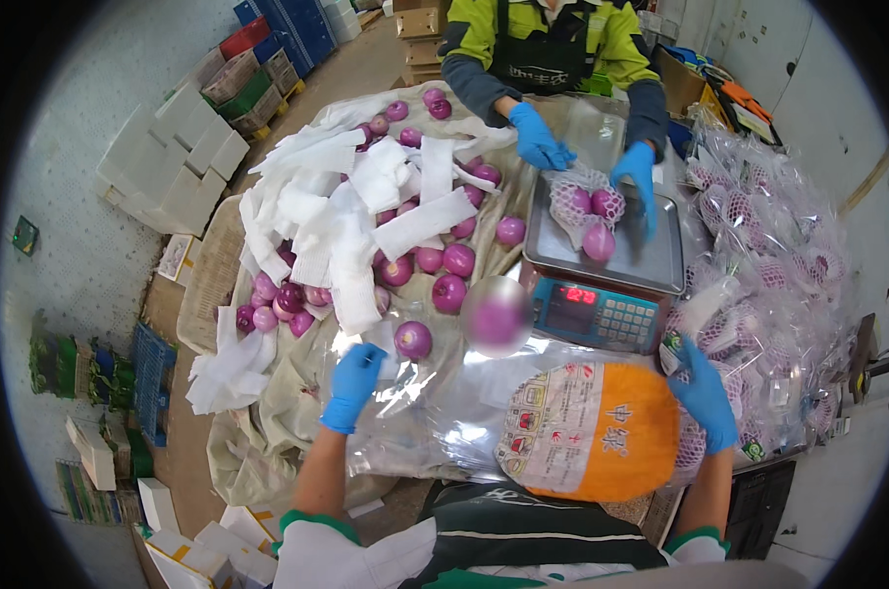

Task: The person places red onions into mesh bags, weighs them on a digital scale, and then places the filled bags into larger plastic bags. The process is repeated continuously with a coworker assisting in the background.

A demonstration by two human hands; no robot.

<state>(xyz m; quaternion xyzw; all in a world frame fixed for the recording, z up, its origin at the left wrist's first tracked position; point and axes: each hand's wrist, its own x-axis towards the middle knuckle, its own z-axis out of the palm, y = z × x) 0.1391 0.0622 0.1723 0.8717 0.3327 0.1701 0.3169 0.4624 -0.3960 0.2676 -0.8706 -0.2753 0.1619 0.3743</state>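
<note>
My left hand (355, 375), in a blue glove, is over clear plastic near a peeled red onion (413, 340); its fingertips are bent together, and whether they pinch anything is unclear. My right hand (702, 394), also gloved, touches the edge of a pile of plastic-bagged onions in foam nets (753, 294), its fingers around a clear bag with a green label (670, 352). Between my hands lies an orange and white printed bag (639, 434). Behind it stands a digital scale (595, 313), whose metal tray holds netted onions (599, 241). White foam net sleeves (349, 243) lie over many loose red onions.
Across the table a co-worker's gloved hands (539, 140) are at the scale tray. White foam boxes (172, 162) and stacked crates (249, 85) stand at the left, beyond a woven basket (209, 272). Cardboard boxes (420, 37) stand at the back.
</note>
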